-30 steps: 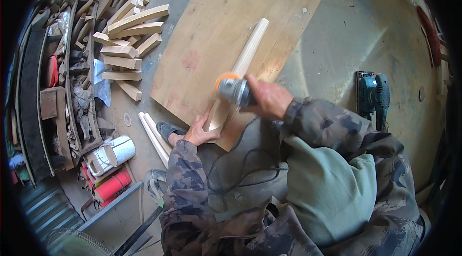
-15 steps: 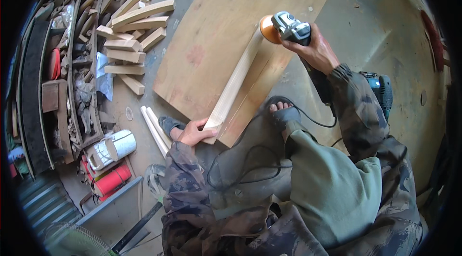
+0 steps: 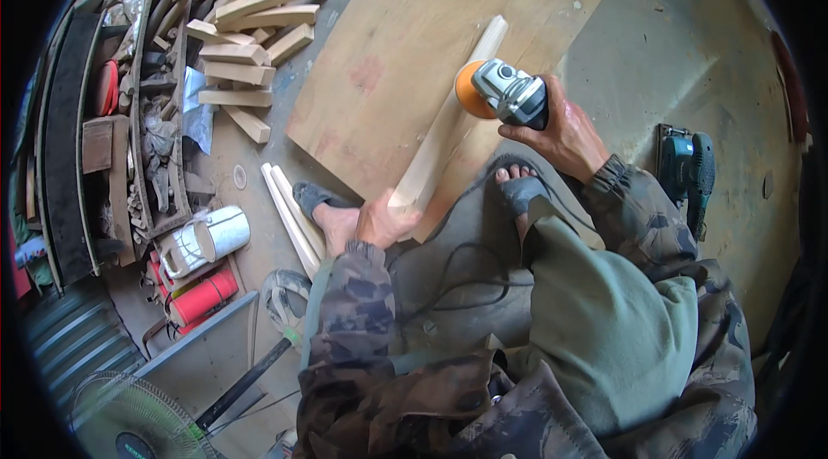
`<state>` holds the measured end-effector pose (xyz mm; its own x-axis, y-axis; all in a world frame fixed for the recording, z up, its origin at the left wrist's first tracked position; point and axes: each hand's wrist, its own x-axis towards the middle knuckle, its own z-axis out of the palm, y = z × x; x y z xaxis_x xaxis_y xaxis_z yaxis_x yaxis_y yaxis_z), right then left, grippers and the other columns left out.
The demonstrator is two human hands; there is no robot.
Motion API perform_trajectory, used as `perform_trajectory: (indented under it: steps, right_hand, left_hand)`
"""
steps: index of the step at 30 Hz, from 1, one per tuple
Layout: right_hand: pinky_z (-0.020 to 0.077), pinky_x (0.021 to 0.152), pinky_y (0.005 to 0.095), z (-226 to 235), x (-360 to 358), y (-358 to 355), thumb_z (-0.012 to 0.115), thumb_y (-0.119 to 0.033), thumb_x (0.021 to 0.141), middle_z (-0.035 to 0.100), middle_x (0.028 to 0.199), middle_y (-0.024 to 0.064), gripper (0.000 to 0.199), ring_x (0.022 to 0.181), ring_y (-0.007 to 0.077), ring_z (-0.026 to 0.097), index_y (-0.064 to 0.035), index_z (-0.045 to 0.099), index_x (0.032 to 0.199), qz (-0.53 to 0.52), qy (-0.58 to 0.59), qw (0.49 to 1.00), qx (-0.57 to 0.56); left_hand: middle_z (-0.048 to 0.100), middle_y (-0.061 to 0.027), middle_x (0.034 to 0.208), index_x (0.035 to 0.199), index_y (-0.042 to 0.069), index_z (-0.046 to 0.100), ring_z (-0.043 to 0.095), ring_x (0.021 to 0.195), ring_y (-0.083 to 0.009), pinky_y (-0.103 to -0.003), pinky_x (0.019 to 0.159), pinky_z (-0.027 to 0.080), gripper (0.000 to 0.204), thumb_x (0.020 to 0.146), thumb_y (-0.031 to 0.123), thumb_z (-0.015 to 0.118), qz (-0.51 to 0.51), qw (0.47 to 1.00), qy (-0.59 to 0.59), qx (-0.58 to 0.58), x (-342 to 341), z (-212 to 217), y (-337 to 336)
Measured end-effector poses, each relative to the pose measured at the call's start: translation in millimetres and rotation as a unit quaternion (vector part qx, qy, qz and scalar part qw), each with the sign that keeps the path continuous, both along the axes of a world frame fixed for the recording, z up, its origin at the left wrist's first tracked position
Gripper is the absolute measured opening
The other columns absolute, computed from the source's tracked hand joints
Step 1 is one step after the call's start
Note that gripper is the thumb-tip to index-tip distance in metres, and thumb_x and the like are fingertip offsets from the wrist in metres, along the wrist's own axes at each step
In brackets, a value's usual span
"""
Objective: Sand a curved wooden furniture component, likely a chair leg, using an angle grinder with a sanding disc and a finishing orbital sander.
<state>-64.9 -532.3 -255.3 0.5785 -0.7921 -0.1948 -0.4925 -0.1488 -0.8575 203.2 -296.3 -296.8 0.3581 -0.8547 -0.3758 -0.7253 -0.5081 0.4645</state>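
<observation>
My left hand (image 3: 385,222) grips the near end of a long pale wooden stick (image 3: 448,118), which slants up and away across a plywood sheet (image 3: 405,45) on the floor. My right hand (image 3: 561,131) holds a grey angle grinder (image 3: 511,93) with an orange sanding disc (image 3: 467,90); the disc sits against the stick's upper half. The grinder's black cord (image 3: 466,260) loops over the floor between my knees. Both my feet in sandals rest at the sheet's near edge.
A pile of cut wood blocks (image 3: 246,45) lies at the upper left beside racks of scrap. Two pale sticks (image 3: 289,213) lie by my left foot. A white jug (image 3: 203,239), red cylinders (image 3: 203,297), a fan (image 3: 129,424) and a teal sander (image 3: 687,167) stand around.
The grinder went from the stick's near end up to its far tip, then came back down to its upper middle. My left hand keeps its hold on the near end.
</observation>
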Motion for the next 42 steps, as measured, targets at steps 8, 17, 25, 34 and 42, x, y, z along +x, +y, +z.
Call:
perform_trajectory:
  steps: [8, 17, 25, 34, 42]
  right_hand:
    - [0.0497, 0.077, 0.0466, -2.7, 22.6, 48.6, 0.076, -0.034, 0.075, 0.063, 0.095, 0.0260, 0.067, 0.090, 0.0414, 0.062, -0.0019, 0.038, 0.120, 0.130, 0.039, 0.991, -0.017]
    - [0.0494, 0.072, 0.0483, -6.7, 34.9, 47.6, 0.077, -0.036, 0.075, 0.061, 0.089, 0.0260, 0.065, 0.085, 0.0437, 0.062, -0.0045, 0.036, 0.115, 0.174, 0.051, 0.982, -0.059]
    - [0.0510, 0.073, 0.0454, -39.7, 11.2, -90.2, 0.076, -0.045, 0.076, 0.064, 0.092, 0.0262, 0.064, 0.087, 0.0415, 0.064, -0.0013, 0.042, 0.108, -0.039, 0.123, 0.978, -0.161]
    - [0.0498, 0.070, 0.0486, -19.3, 56.6, 49.7, 0.077, -0.036, 0.076, 0.061, 0.090, 0.0246, 0.069, 0.084, 0.0431, 0.062, -0.0043, 0.036, 0.121, 0.169, 0.008, 0.984, -0.051]
    - [0.0504, 0.070, 0.0461, -42.3, 34.3, -48.1, 0.078, -0.040, 0.074, 0.063, 0.090, 0.0255, 0.066, 0.086, 0.0437, 0.063, -0.0040, 0.039, 0.112, 0.032, 0.080, 0.990, -0.113]
  left_hand:
    - [0.068, -0.0214, 0.096, 0.108, 0.003, 0.061, 0.067, 0.094, -0.0342, -0.040, 0.082, 0.053, 0.055, 0.070, 0.040, 0.074, -0.016, 0.995, 0.068, 0.074, 10.8, 0.9, -13.1]
    - [0.069, -0.0207, 0.096, 0.113, 0.004, 0.063, 0.068, 0.093, -0.0330, -0.038, 0.080, 0.053, 0.054, 0.071, 0.033, 0.078, -0.014, 0.996, 0.042, 0.073, 8.8, 3.1, -8.8]
    - [0.069, -0.0213, 0.095, 0.108, 0.002, 0.062, 0.068, 0.093, -0.0329, -0.039, 0.080, 0.053, 0.053, 0.071, 0.037, 0.076, -0.020, 0.994, 0.095, 0.047, 17.0, -6.4, -7.2]
    - [0.070, -0.0098, 0.097, 0.112, 0.002, 0.063, 0.065, 0.090, -0.0167, -0.032, 0.080, 0.051, 0.056, 0.071, 0.036, 0.081, 0.027, 0.956, 0.263, 0.130, 60.6, -11.0, -14.3]
    - [0.068, -0.0073, 0.101, 0.117, 0.001, 0.060, 0.063, 0.093, -0.0133, -0.029, 0.083, 0.050, 0.054, 0.075, 0.027, 0.081, 0.053, 0.917, 0.367, 0.146, 61.0, -18.6, -22.1]
